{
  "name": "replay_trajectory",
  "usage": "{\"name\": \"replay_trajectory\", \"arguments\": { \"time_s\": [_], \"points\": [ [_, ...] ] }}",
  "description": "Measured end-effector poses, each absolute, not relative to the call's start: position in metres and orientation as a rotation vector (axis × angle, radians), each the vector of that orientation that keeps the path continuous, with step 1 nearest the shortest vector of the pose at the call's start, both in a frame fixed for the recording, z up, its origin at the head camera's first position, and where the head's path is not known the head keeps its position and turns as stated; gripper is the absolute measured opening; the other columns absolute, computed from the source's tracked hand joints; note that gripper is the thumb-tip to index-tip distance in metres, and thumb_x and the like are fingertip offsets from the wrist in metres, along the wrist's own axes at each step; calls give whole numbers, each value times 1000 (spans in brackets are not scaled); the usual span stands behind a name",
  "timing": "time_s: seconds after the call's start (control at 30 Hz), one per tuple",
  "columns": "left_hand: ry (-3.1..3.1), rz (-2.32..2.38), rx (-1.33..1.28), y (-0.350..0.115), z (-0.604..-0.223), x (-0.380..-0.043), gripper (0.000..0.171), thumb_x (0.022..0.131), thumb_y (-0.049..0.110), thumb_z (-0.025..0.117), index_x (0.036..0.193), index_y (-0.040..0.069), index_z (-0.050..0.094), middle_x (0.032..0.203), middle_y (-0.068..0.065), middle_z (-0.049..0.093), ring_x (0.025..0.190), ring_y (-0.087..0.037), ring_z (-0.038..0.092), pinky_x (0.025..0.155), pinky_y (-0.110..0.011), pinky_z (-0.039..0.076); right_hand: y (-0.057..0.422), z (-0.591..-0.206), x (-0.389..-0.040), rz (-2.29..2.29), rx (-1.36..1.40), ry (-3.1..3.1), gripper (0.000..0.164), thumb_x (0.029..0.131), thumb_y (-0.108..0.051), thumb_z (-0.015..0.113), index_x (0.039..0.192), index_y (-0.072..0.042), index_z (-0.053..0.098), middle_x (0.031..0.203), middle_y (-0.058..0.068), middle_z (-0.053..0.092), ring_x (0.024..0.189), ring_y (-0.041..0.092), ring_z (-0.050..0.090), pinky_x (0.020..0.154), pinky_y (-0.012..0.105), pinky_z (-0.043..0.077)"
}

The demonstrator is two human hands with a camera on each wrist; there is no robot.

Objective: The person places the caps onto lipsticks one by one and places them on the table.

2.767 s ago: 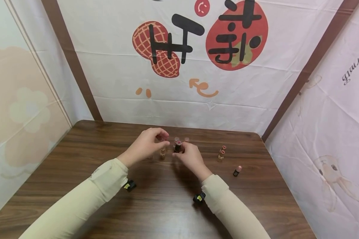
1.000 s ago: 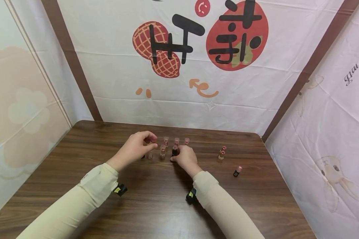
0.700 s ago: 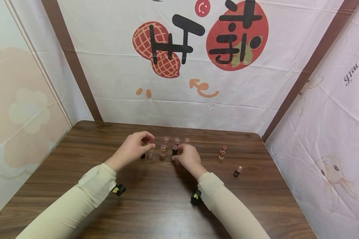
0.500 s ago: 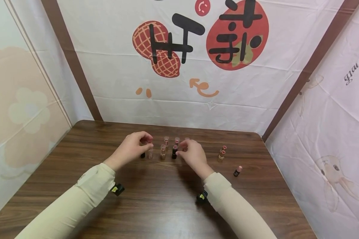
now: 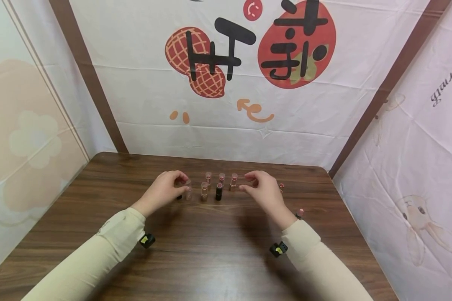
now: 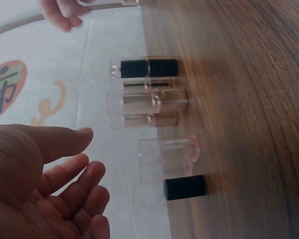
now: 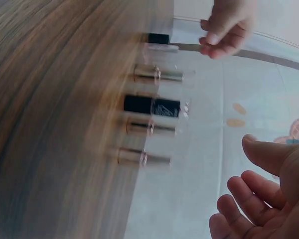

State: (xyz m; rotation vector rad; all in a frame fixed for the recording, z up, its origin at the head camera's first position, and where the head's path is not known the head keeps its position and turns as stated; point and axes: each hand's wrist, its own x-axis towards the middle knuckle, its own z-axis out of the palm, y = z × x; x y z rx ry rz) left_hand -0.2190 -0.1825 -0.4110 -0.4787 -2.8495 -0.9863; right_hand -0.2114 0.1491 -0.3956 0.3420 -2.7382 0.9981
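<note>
My left hand (image 5: 165, 189) hovers at the left end of a group of lipsticks, fingers apart and holding nothing. Beside it on the table are a clear cap (image 5: 188, 193) and a short black cap (image 6: 185, 187). A black lipstick (image 5: 219, 192) stands upright at the front of the group, a gold lipstick (image 5: 204, 192) to its left. Behind them stand more gold lipsticks (image 5: 234, 182) under clear covers. My right hand (image 5: 265, 191) is in the air right of the group, thumb and fingers spread with nothing between them.
Past my right hand, uncovered gold lipsticks (image 5: 281, 187) are mostly hidden behind it. A pink-tipped lipstick (image 5: 300, 212) is partly covered by the right wrist. The brown wooden table (image 5: 207, 259) meets a white printed cloth (image 5: 147, 140) at the back.
My right hand has let go of the black lipstick, which now stands on the table, and has moved right. The left hand has drawn back leftward from the gold lipsticks.
</note>
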Motion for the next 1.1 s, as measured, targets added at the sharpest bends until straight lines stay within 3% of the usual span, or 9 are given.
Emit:
{"name": "replay_trajectory", "arguments": {
  "time_s": [0.13,0.3,0.5,0.87,1.1],
  "points": [
    [-2846,-940,-476,-183,-419,-223,29,93,16,76,117,1,69,114,-13,72,106,-31,65,99,-51,48,168,-390,-207,1003,340,-2721,36,88,-31,84,117,-14,73,112,0,69,98,20,65,85,40,56],
    [-2849,-901,-476,-183,-429,-228,29,91,15,78,115,-1,69,112,-14,72,105,-33,67,118,-59,27,193,-391,-205,1017,340,-2690,35,87,-29,84,117,-14,72,114,0,70,98,20,65,84,40,56],
    [-2882,-815,-443,-182,-437,-232,31,91,20,80,115,4,71,112,-11,71,106,-31,60,99,-53,42,215,-396,-204,1022,324,-2694,35,88,-29,84,118,-15,72,110,1,69,94,19,66,77,38,56],
    [-2922,-691,-426,-180,-446,-239,31,89,27,82,113,10,72,109,-6,71,105,-28,56,91,-52,39,241,-403,-211,1002,287,-2725,36,89,-30,82,119,-12,71,112,9,70,101,26,67,81,42,55],
    [-2973,-648,-394,-177,-448,-240,30,90,29,81,111,10,71,106,-5,70,104,-29,55,89,-52,38,260,-406,-227,1095,248,-2797,37,91,-32,80,122,-14,69,112,6,71,100,22,66,83,41,54]
  ]
}}
